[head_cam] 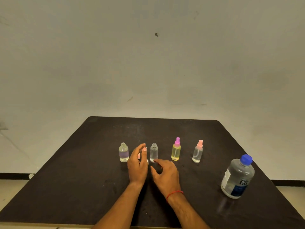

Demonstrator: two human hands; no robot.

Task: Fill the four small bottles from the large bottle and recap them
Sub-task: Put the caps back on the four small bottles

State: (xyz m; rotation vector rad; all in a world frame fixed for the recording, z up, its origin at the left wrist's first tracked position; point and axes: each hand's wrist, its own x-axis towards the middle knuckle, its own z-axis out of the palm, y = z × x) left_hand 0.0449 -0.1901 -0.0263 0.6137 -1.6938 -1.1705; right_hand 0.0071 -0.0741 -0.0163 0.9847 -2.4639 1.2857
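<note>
The left hand's (137, 166) fingers (140, 147) curl round a small pink-and-white cap (139, 156), which is mostly hidden. The right hand (166, 174) is loosely spread, forefinger at the base of an uncapped small bottle (154, 152). The large bottle (237, 177) stands well to the right on the dark, scuffed tabletop (82, 179), before a pale wall (148, 63).

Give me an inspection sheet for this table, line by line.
Surface: dark table, faint scuffs.
Job's things: upright in a row, purple-tinted bottle and clear bottle uncapped; yellow bottle and right-end bottle with pink spray tops; large bottle blue-capped, standing right.
Clutter: nothing seen.
Grippers: left hand between the uncapped bottles, something pale beside it, grip unclear; right hand open, fingertip near the clear bottle's base.
Cables: nothing seen.
Surroundings: plain wall, dark baseboard.
</note>
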